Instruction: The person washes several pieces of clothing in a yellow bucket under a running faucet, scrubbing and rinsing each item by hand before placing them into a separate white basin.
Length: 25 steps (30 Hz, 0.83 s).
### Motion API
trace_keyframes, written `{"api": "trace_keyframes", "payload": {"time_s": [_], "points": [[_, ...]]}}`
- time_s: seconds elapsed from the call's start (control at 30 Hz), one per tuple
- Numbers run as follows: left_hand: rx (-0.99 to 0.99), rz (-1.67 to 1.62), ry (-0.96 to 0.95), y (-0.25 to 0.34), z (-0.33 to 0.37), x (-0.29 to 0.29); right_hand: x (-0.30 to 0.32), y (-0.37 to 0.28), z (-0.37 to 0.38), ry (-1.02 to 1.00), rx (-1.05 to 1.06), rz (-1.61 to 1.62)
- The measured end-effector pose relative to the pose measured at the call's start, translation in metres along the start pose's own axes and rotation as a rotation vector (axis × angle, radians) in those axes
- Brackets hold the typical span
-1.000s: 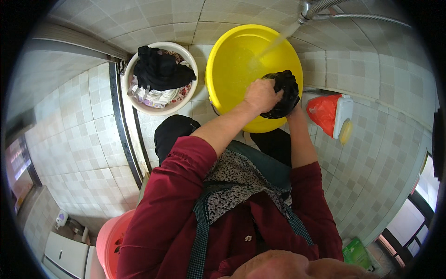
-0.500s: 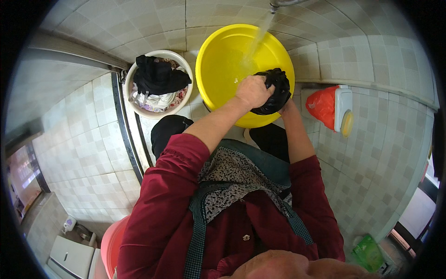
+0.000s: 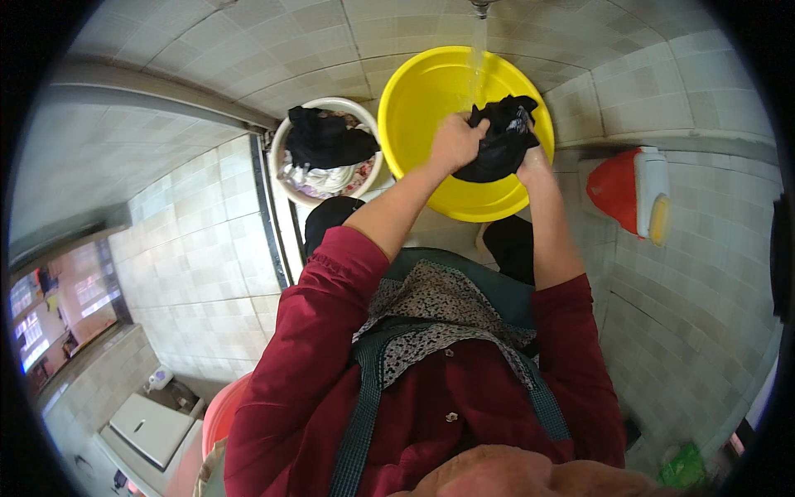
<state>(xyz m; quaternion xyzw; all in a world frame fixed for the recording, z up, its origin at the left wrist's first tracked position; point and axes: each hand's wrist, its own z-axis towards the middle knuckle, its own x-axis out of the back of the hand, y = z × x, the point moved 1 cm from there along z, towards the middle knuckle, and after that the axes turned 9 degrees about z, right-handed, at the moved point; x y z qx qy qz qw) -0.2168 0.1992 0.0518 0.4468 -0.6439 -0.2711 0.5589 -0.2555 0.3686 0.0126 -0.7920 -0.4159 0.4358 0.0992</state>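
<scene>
A wet black garment [image 3: 500, 142] is held up between my two hands over a large yellow basin [image 3: 411, 99]. Pinched at the cloth's left edge, my left hand [image 3: 458, 142] has its thumb on top. My right hand [image 3: 535, 161] grips the right side, its fingers mostly hidden behind the cloth. Water [image 3: 478, 62] runs from a tap [image 3: 479, 8] at the top, falling into the basin just beyond the garment. A pale patch or wet shine shows near the cloth's upper right.
Left of the basin, a white tub [image 3: 280, 170] holds another black garment [image 3: 327, 141] and pale and patterned clothes. A red bag [image 3: 613, 189] hangs by a white container [image 3: 652, 184] at right. Behind me on the left are a pink tub [image 3: 224, 414] and a white appliance [image 3: 153, 427].
The black cloth was bunched into a ball and is now spread wider between my hands. My right hand has come into fuller view. The whole view has shifted slightly.
</scene>
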Motion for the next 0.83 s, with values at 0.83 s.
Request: {"api": "trace_keyframes", "payload": {"time_s": [0.83], "points": [[-0.075,0.672,0.188,-0.324,-0.032,0.139,-0.060,0.029,-0.032,-0.512,-0.207,-1.147]]}}
